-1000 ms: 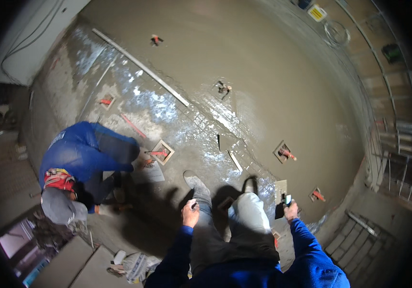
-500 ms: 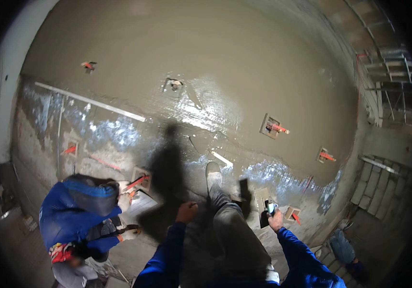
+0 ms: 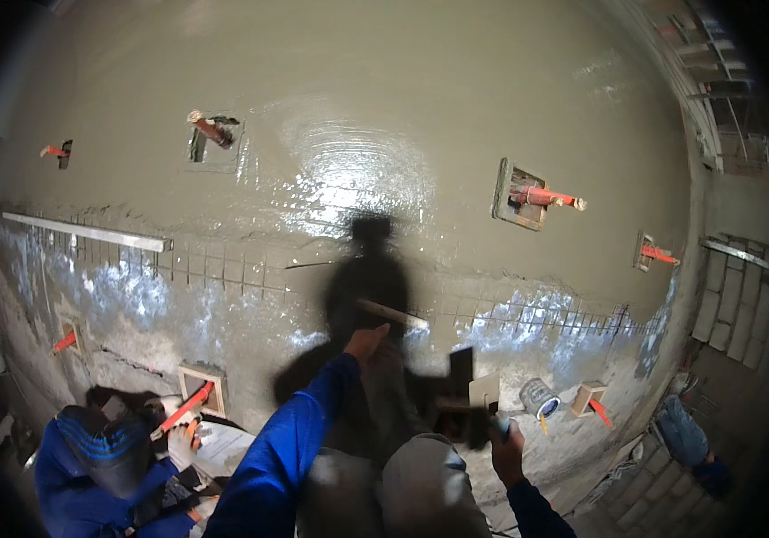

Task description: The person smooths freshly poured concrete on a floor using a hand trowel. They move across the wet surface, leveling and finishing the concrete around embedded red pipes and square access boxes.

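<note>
My left hand [image 3: 367,343] reaches forward in a blue sleeve, beside a thin wooden strip [image 3: 391,314]. Its fingers point away and are mostly hidden, so I cannot tell whether they touch the strip. Low on the right, my right hand [image 3: 508,453] is closed round the handle of what looks like a trowel; the pale rectangular blade [image 3: 485,392] stands up in front of it. A dark blurred part beside the handle is unclear. Just right of the blade is a grey can [image 3: 540,396] with a yellow-handled tool at its rim.
Wet grey mortar [image 3: 384,81] covers the far surface, with wire mesh [image 3: 537,309] along its near edge. Orange pipes stand in framed openings [image 3: 519,195]. A long straightedge [image 3: 88,231] lies left. A co-worker [image 3: 102,457] crouches at lower left; another person [image 3: 689,430] is at right.
My left hand has moved forward to beside the wooden strip. My right hand has moved slightly lower, still gripping its tool. The view has shifted, and the grey can now shows.
</note>
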Demonstrator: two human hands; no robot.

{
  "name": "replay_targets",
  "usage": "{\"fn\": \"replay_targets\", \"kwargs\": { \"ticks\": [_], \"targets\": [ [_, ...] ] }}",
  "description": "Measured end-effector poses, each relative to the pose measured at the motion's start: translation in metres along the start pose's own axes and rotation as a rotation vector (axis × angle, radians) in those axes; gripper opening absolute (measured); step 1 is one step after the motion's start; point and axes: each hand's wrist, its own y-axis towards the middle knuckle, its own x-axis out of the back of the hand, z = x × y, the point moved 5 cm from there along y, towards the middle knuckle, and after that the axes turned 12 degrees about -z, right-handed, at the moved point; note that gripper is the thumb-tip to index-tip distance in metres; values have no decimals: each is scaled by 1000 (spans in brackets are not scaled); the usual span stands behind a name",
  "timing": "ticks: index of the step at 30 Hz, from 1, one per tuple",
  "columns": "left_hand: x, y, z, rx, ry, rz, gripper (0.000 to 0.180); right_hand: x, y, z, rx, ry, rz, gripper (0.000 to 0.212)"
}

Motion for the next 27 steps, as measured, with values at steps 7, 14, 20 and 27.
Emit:
{"fn": "replay_targets", "kwargs": {
  "ticks": [7,14,20,27],
  "targets": [
    [1,1,-23,-322,564,96,50,-68,78,4,62,387,-196,10],
    [0,-51,-106,-1249,1088,157,37,-84,127,62,240,457,-378,16],
    [-11,-12,-98,-1502,1484,69,37,-77,104,75,235,429,-356,19],
    [1,-15,-91,-1765,1495,-109,16,-97,68,62,225,343,-358,24]
  ]
}}
